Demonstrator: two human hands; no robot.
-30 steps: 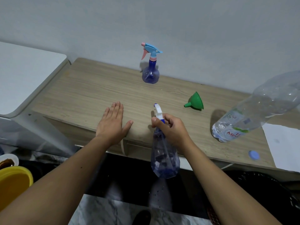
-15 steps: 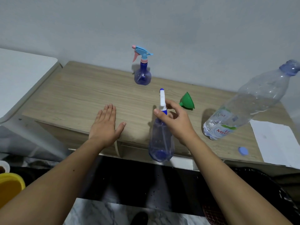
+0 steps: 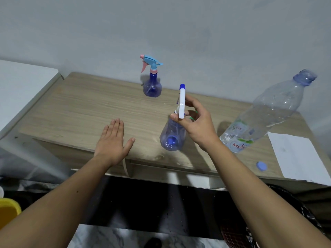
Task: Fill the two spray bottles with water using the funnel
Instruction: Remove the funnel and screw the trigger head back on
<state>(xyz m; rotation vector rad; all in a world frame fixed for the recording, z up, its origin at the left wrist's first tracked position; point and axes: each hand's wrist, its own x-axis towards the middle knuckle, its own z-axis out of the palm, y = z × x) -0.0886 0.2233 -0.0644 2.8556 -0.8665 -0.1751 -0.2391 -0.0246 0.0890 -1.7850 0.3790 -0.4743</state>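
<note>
**Setting the near spray bottle down before we open it**

Nearest to us, our left hand lies flat on the front of the tabletop, fingers straight, grasping nothing. Just beside it to the right, our right hand has its grip pinched round the white trigger head of the near spray bottle, thumb on one side and fingers behind. We cannot tell whether the base touches the wood or hangs just above it.

To do this step well, we judge the bottle should be set squarely on its base, away from the front edge, before anything else. Then the idle left hand can take the clear body while the right twists the head off; holding by the head alone lets the body swing.

A sliver of the green funnel shows behind our right fingers, so it is near for the next move. To the right, the big water bottle stands uncapped and partly full, with its blue cap lying near the front edge and a white paper beside it. We should keep our elbow away from that open bottle.

Farthest back, near the wall, the second spray bottle stands upright with its head on, looking empty.
</note>
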